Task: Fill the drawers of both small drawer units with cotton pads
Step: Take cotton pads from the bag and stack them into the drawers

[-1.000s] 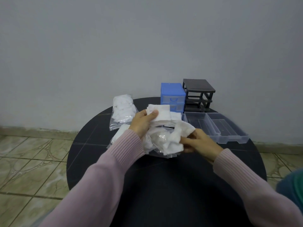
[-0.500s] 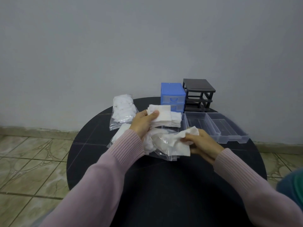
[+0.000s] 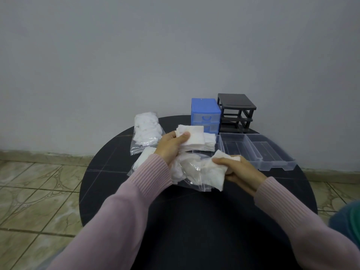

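My left hand [image 3: 169, 147] grips a stack of square white cotton pads [image 3: 194, 139], held above the table's middle. My right hand [image 3: 236, 168] pinches more white pads [image 3: 216, 172] at the mouth of a clear plastic bag [image 3: 191, 173] lying between both hands. Behind them a drawer [image 3: 211, 142] holds stacked pads. Two clear empty drawers [image 3: 236, 148] [image 3: 272, 152] lie side by side to the right. A blue drawer unit [image 3: 205, 115] stands at the back with drawers in it. Beside it stands a black drawer unit [image 3: 236, 112], an open frame without drawers.
All of this rests on a round black table [image 3: 194, 221]. A sealed bag of cotton [image 3: 146, 131] lies at the back left, and another bag of pads [image 3: 143, 161] sits under my left forearm. A grey wall rises behind; tiled floor lies to the left.
My right hand has drawn a bunch of pads out of the bag toward the right. My left hand keeps its stack almost still.
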Available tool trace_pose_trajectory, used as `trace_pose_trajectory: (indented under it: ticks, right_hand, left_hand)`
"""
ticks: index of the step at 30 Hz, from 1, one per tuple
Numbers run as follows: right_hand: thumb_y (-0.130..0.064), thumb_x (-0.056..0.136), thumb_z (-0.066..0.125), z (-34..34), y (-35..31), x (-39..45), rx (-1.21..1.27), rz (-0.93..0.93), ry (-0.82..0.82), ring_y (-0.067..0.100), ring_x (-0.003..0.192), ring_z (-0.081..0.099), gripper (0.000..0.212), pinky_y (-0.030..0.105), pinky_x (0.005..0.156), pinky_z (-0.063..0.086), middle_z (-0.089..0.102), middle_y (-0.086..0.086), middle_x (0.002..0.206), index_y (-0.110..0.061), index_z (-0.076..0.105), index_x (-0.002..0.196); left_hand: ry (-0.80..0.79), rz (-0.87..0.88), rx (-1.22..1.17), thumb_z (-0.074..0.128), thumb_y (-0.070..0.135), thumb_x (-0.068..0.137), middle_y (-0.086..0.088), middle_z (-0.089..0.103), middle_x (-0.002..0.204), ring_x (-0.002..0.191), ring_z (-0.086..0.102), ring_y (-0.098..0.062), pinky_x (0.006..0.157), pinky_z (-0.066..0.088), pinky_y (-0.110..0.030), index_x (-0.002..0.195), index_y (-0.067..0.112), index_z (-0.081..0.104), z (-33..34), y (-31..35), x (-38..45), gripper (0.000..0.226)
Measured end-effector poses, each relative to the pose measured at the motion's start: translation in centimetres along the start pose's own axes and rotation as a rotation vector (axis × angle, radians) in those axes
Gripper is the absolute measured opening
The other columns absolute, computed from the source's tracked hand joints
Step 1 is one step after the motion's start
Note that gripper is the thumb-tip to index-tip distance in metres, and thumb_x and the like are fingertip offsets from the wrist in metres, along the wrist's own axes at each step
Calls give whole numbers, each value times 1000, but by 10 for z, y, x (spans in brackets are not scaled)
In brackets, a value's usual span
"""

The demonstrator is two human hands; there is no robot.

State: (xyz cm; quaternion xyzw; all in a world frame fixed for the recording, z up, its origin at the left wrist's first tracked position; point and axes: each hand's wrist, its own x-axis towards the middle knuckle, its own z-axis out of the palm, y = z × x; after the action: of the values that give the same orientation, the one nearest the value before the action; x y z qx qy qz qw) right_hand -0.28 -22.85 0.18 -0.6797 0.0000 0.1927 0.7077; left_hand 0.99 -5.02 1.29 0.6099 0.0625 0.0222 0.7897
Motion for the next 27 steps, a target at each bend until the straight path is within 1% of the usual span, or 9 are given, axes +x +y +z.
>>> trace_pose_trajectory:
  ticks: [3, 7, 9, 13, 15, 18, 22, 24, 27]
  right_hand:
    - [-13, 88, 60, -3, 1, 2, 69, 24, 89, 22, 96, 63, 48, 28, 73, 54, 60, 17, 117, 1, 42, 130]
    - [-12, 87, 61, -7, 2, 2, 151, 70, 117, 27, 105, 60, 57, 32, 71, 53, 55, 18, 125, -2, 35, 136]
    - [-11, 87, 61, -9, 2, 0, 145, 78, 103, 26, 104, 61, 54, 34, 71, 54, 58, 17, 122, -3, 38, 134]
    - [-9, 87, 59, -11, 0, -4, 166, 61, 84, 22, 94, 63, 41, 33, 71, 53, 63, 14, 109, -3, 46, 126]
    - [-9, 87, 59, -9, 1, -6, 194, 75, 62, 21, 91, 64, 32, 33, 69, 55, 66, 13, 103, -4, 50, 117]
    - [-9, 85, 60, -4, 2, -10, 136, 102, -55, 18, 84, 67, 15, 32, 67, 59, 72, 7, 87, -7, 59, 100]
    - [-6, 81, 65, -3, 2, -12, -72, 111, -150, 17, 86, 68, 22, 30, 69, 59, 71, 7, 95, -7, 63, 103]
    - [-2, 80, 66, -5, 0, -12, -137, 116, -142, 15, 83, 69, 21, 28, 66, 59, 71, 7, 95, -5, 64, 101]
    - [-2, 80, 66, -9, -2, -11, -213, 137, -111, 16, 80, 68, 17, 26, 62, 58, 69, 7, 94, -9, 64, 95]
  left_hand:
    - [6, -2, 12, 55, 13, 93, -5, 67, 88, 76, 63, -16, 71, 53, -25, 96, 7, 62, 0, -1, 2, 9]
    - [9, -6, 13, 55, 12, 93, -7, 66, 89, 77, 63, -17, 73, 52, -27, 97, 6, 62, 1, -2, 3, 10]
    - [8, -2, 18, 55, 12, 93, -6, 66, 88, 75, 62, -16, 71, 53, -25, 99, 6, 61, 1, -1, 3, 10]
    - [5, -3, 11, 54, 11, 93, -4, 65, 85, 72, 62, -14, 60, 53, -20, 105, 5, 59, 1, -1, 1, 14]
    - [6, -4, 6, 54, 10, 93, -5, 65, 85, 72, 62, -15, 58, 53, -19, 105, 4, 59, 2, -1, 0, 14]
    - [8, -6, 9, 54, 11, 93, -5, 65, 84, 71, 62, -15, 60, 53, -21, 106, 3, 59, 4, -2, 1, 16]
    - [7, -1, 26, 53, 11, 94, -4, 63, 82, 70, 60, -15, 63, 51, -22, 103, 5, 58, 5, -2, 1, 12]
    - [12, -1, 41, 53, 11, 94, -4, 63, 83, 71, 59, -14, 65, 50, -22, 102, 6, 58, 5, -2, 2, 11]
    - [12, -4, 44, 54, 11, 94, -4, 64, 84, 71, 59, -14, 62, 50, -21, 104, 6, 58, 4, -2, 2, 13]
